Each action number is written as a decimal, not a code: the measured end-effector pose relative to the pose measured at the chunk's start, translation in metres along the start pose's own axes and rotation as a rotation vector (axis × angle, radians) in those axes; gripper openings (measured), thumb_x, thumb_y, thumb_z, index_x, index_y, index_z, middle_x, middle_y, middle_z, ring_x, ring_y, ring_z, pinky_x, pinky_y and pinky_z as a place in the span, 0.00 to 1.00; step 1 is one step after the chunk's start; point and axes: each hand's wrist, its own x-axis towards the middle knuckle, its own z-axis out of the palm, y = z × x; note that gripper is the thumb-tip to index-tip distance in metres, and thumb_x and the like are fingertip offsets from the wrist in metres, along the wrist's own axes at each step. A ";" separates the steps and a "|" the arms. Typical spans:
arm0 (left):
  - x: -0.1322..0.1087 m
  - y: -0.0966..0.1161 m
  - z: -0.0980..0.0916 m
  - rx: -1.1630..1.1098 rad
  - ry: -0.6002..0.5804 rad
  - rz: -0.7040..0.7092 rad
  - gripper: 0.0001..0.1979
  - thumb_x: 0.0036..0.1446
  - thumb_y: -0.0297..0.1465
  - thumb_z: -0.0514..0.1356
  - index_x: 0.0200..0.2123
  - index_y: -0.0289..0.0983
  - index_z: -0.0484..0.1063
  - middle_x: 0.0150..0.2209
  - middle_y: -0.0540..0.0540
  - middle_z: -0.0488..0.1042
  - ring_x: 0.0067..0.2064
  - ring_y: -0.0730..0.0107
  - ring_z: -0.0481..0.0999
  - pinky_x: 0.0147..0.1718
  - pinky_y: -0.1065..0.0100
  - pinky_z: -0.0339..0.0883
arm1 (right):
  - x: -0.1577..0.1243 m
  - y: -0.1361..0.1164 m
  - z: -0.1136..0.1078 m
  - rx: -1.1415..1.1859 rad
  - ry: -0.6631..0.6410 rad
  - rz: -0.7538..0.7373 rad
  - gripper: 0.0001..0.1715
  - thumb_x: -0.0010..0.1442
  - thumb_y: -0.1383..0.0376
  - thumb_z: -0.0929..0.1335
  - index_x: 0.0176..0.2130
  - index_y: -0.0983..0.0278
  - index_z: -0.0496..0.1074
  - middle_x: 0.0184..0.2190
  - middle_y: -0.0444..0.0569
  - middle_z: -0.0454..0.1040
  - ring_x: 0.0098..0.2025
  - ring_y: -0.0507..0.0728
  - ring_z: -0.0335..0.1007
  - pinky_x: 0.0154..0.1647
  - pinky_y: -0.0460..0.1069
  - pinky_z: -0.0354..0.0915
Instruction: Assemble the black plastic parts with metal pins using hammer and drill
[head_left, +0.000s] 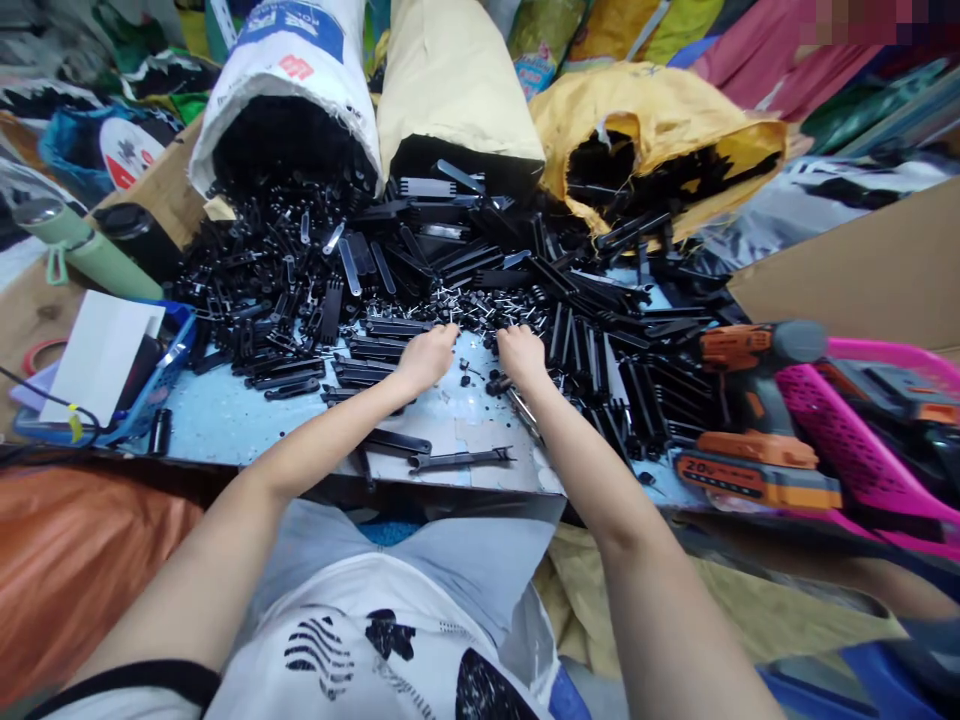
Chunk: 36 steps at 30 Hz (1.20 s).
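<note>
My left hand [427, 357] and my right hand [521, 356] reach side by side to the middle of a light blue table [225, 415]. Both have their fingers curled down into a small heap of rivets or screws [474, 305] at the edge of a big pile of black plastic parts [390, 270]. What each hand pinches is hidden by the knuckles. Black strips [375, 350] lie stacked just left of my left hand. Under my right wrist lies a black strip with a metal end [517, 405].
Three open sacks of black parts lie at the back: white [289, 80], beige [450, 90], yellow [660, 130]. An orange cordless drill [750, 420] rests at right beside a pink basket [862, 430]. A blue tray [105, 370] with white paper sits at left. A green bottle [90, 255] lies behind it.
</note>
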 end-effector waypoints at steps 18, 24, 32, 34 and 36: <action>-0.201 -0.088 0.019 -0.148 0.383 0.049 0.11 0.61 0.33 0.54 0.43 0.34 0.69 0.38 0.40 0.76 0.39 0.65 0.77 0.41 0.64 0.72 | -0.143 -0.096 -0.026 0.753 0.184 -0.381 0.14 0.63 0.56 0.63 0.33 0.63 0.70 0.28 0.47 0.74 0.29 0.52 0.70 0.32 0.45 0.65; -0.200 -0.090 0.018 -0.044 0.337 0.119 0.12 0.62 0.30 0.51 0.46 0.34 0.68 0.39 0.37 0.75 0.42 0.61 0.76 0.41 0.60 0.71 | -0.157 -0.100 -0.027 0.554 0.204 -0.528 0.15 0.66 0.61 0.59 0.31 0.64 0.67 0.28 0.49 0.72 0.31 0.52 0.69 0.34 0.45 0.63; -0.188 -0.046 0.007 -0.007 0.303 0.227 0.13 0.59 0.32 0.55 0.47 0.38 0.68 0.49 0.39 0.71 0.57 0.54 0.65 0.55 0.50 0.55 | -0.158 -0.105 -0.034 0.501 0.213 -0.557 0.16 0.66 0.64 0.59 0.30 0.65 0.68 0.28 0.49 0.72 0.31 0.51 0.68 0.34 0.44 0.62; -0.179 -0.032 0.006 -0.037 0.135 0.321 0.16 0.59 0.36 0.55 0.49 0.36 0.66 0.50 0.38 0.70 0.57 0.54 0.64 0.55 0.51 0.55 | -0.157 -0.106 -0.031 0.515 0.197 -0.554 0.16 0.66 0.63 0.59 0.31 0.65 0.68 0.27 0.49 0.72 0.30 0.51 0.68 0.33 0.44 0.62; -0.170 -0.022 0.006 -0.052 -0.035 0.355 0.22 0.57 0.42 0.57 0.50 0.35 0.64 0.48 0.36 0.70 0.55 0.52 0.65 0.53 0.53 0.57 | -0.157 -0.105 -0.026 0.521 0.175 -0.593 0.15 0.66 0.64 0.59 0.32 0.64 0.69 0.28 0.48 0.72 0.30 0.51 0.68 0.33 0.45 0.63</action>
